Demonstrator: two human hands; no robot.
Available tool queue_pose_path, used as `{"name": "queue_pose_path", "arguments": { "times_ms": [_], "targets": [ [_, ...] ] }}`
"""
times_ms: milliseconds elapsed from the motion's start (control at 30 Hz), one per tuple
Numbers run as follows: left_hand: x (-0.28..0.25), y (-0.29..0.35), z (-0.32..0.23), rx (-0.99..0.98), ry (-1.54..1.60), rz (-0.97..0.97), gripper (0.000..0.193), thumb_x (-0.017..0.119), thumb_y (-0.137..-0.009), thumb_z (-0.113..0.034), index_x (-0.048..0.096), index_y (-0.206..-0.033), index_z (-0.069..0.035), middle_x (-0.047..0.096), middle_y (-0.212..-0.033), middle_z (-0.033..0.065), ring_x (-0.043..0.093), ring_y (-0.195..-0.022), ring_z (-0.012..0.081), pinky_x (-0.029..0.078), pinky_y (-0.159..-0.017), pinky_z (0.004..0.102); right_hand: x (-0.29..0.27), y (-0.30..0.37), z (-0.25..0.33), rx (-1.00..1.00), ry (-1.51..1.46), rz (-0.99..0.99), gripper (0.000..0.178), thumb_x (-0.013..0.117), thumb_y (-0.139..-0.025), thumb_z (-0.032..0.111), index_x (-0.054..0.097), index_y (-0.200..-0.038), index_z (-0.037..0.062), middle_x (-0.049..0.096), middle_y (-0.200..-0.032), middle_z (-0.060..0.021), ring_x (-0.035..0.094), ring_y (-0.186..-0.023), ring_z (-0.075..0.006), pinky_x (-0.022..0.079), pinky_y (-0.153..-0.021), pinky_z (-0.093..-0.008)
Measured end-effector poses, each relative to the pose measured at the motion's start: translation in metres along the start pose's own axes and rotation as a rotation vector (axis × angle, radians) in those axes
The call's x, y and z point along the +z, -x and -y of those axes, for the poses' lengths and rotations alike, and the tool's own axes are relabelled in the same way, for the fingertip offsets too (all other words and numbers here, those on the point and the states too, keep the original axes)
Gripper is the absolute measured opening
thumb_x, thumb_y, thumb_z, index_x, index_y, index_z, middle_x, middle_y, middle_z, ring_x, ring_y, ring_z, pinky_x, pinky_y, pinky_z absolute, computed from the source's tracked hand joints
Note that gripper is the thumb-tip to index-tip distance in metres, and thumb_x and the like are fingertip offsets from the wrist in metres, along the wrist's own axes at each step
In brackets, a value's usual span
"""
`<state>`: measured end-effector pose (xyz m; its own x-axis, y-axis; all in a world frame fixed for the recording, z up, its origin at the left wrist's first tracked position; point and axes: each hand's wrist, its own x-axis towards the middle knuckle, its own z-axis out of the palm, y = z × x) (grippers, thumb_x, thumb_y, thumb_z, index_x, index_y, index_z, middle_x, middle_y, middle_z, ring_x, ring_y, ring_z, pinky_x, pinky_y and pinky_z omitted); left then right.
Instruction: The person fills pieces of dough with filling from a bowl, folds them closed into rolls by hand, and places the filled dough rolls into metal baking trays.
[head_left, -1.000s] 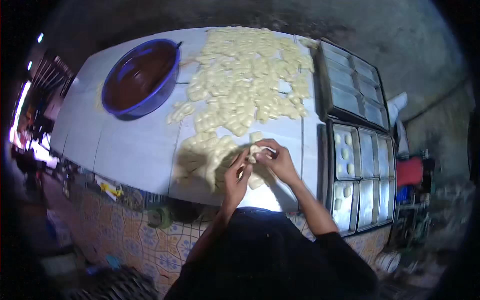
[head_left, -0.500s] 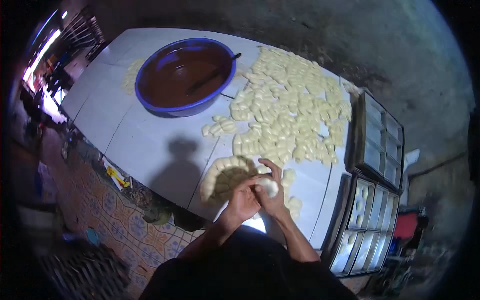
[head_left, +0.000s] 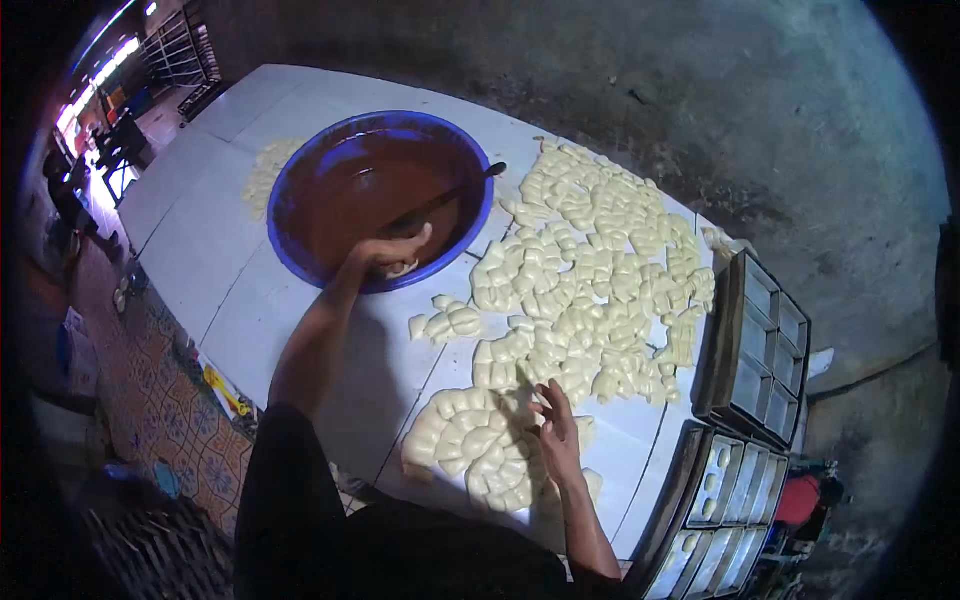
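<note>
My left hand [head_left: 394,250] reaches into a blue basin [head_left: 283,235] of brown paste [head_left: 330,225], low against its near wall. Its fingers curl under, and something pale shows below them; whether that is dough or fingertips I cannot make out. Beside it a dark-handled stirring tool [head_left: 440,203] lies in the paste, its end over the rim. Over the near dough pieces [head_left: 465,430] my right hand [head_left: 560,432] hovers with fingers apart, nothing visible in it. Many more pale dough pieces [head_left: 590,270] cover the table's right half.
The white tiled table [head_left: 225,150] carries a small dough patch [head_left: 270,172] left of the basin. At the right edge stand divided metal trays [head_left: 770,340], the nearer one [head_left: 715,520] with several small dough balls. A grey wall [head_left: 750,110] runs behind. Patterned floor tiles [head_left: 190,430] lie left.
My hands were together over the near dough, with a dough ball in the right one. Now the left hand has moved up and left into the basin, and the right has lowered slightly.
</note>
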<state>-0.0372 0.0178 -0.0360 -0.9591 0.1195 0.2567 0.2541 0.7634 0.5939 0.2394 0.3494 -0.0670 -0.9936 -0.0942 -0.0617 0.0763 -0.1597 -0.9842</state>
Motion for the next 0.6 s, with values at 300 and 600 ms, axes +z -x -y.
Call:
{"name": "queue_pose_path", "arguments": {
  "times_ms": [300,600],
  "targets": [
    [-0.011,0.078,-0.105,-0.352,0.126,0.146,0.069,0.034,-0.096,-0.058,0.036,-0.142,-0.007,0.064,-0.098,0.0252,0.064,-0.086,0.0388,0.05,-0.081,0.0462,0.013,-0.003,0.003,0.021,-0.131,-0.137,0.064,0.06,-0.093,0.017,0.027,-0.146,0.0001,0.045,-0.137,-0.0134,0.054,-0.108,-0.0186,0.047,-0.086,-0.0271],
    [0.07,0.249,-0.248,-0.678,1.392,0.248,0.058,0.037,-0.1,-0.037,0.035,-0.139,0.006,0.041,-0.14,0.0204,0.049,-0.122,0.0262,0.036,-0.103,0.0466,0.017,0.043,0.018,0.126,-0.178,-0.384,0.031,0.061,-0.09,0.008,0.06,-0.119,-0.0006,0.058,-0.103,-0.0058,0.054,-0.085,-0.0109,0.046,-0.071,-0.0238]
  ]
}}
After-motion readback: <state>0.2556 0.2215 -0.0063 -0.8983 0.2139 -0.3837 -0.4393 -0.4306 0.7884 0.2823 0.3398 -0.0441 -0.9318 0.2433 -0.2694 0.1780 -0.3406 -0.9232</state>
